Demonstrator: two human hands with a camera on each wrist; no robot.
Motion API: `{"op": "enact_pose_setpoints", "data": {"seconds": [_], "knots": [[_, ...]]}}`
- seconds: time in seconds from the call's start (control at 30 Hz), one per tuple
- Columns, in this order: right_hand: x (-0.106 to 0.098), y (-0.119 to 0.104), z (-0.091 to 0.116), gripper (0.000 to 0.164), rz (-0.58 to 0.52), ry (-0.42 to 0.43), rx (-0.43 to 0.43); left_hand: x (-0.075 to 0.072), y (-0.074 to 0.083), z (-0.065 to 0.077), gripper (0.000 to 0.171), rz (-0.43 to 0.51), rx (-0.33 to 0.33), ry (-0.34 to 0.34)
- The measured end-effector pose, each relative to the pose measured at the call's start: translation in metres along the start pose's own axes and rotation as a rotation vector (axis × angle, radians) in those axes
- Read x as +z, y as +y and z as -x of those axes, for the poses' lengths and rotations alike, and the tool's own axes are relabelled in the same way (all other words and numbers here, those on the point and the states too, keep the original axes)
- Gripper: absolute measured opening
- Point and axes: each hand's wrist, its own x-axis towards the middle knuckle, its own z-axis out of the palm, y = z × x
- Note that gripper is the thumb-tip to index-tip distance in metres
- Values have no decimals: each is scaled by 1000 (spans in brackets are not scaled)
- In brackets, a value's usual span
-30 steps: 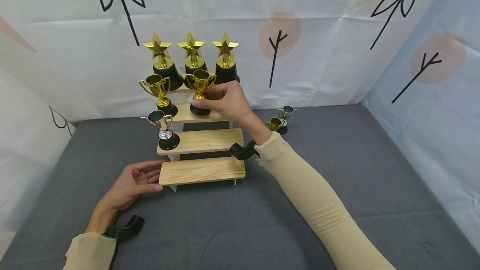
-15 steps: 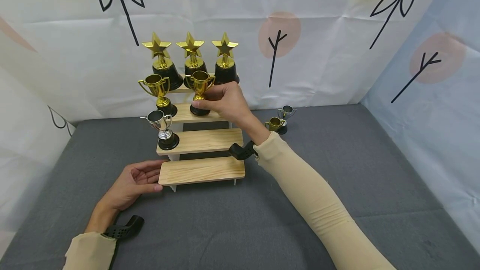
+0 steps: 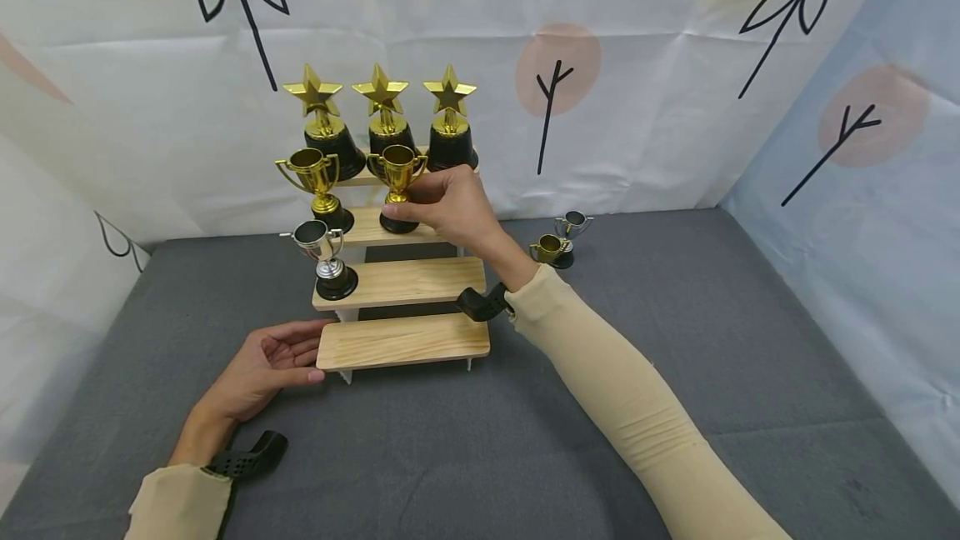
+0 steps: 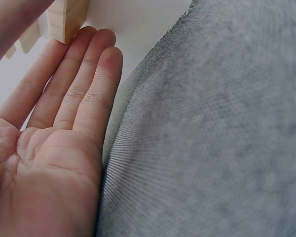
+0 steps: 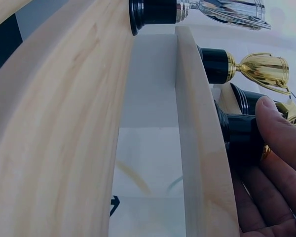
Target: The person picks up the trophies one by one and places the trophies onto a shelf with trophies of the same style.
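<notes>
Upright on the second-highest shelf (image 3: 363,228), the gold cup (image 3: 396,163) lies left of the right hand (image 3: 461,205), whose thumb and fingers pinch it low; the left hand (image 3: 266,367), fingers nearly straight, touches the bottom shelf (image 3: 405,342)

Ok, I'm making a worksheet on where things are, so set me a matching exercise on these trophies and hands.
1. Star trophies
2. Left hand
3. Right hand
4. Shelved silver trophy

A. Holding a gold trophy
B. On the second shelf from the bottom
C. On the top shelf
D. At the left end of the lowest shelf

Pairs: 1-C, 2-D, 3-A, 4-B
</notes>
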Motion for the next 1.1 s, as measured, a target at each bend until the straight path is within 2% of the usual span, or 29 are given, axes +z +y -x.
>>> {"op": "enact_pose_setpoints", "data": {"seconds": [0.37, 0.63, 1.1], "knots": [[2, 2, 0, 31, 8, -9, -33, -1, -1, 1, 66, 0, -17, 13], [2, 0, 0, 33, 12, -27, 6, -1, -2, 0, 66, 8, -11, 4], [1, 0, -2, 33, 29, -48, 9, -2, -1, 0, 66, -1, -24, 9]]}}
